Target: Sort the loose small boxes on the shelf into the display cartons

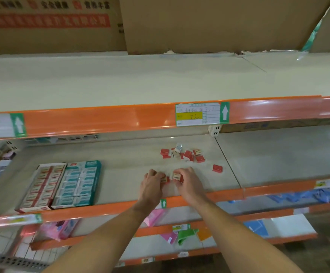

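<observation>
Gathering stage: left hand (152, 179) and right hand (185, 178), fingers curled, each pinch small red-and-white boxes (177, 177) at mid-shelf (120, 174). Loose pile (182, 154) lies behind, one stray box (217, 168) to the right. Next move, likely: carry the handful left to the red display carton (42, 186) beside the teal carton (79, 183), matching colour.

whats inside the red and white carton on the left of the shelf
The red and white carton holds two columns of small red-and-cream boxes lying flat, filling it from front to back. Whether another layer lies beneath them cannot be seen; the top boxes cover it.
</observation>
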`<action>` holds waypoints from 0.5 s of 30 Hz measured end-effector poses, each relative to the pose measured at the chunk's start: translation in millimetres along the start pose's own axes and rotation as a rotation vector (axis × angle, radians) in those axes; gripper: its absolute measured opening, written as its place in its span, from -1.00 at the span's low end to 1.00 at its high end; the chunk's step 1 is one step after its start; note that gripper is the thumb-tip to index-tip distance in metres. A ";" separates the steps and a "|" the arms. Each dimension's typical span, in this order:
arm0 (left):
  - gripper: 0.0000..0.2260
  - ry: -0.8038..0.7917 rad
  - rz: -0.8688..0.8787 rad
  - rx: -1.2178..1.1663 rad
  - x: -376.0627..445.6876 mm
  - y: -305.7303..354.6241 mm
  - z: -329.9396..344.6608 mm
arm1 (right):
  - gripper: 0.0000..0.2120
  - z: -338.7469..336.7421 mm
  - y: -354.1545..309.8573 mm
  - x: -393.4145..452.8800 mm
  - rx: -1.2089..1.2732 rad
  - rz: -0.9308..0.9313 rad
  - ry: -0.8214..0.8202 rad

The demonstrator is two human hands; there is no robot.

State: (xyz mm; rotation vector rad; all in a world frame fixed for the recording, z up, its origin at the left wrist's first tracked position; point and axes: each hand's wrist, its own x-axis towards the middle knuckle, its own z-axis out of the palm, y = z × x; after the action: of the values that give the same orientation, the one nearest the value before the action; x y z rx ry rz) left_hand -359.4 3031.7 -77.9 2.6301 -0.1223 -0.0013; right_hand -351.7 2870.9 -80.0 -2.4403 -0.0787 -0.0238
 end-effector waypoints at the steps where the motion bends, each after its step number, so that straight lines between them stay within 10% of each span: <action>1: -0.67 0.005 -0.004 0.007 -1.2 -6.9 -6.9 | -0.67 4.5 -7.9 1.4 -0.004 -0.010 0.004; 15: -0.73 0.098 -0.065 0.024 -29.4 -123.3 -101.4 | -0.72 86.5 -116.5 10.0 -0.005 -0.146 -0.080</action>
State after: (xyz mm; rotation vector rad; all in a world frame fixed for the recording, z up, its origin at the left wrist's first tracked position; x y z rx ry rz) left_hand -375.7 3190.9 -49.9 2.6512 -0.0034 0.1077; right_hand -349.4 3016.1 -70.8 -2.4360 -0.2925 0.0089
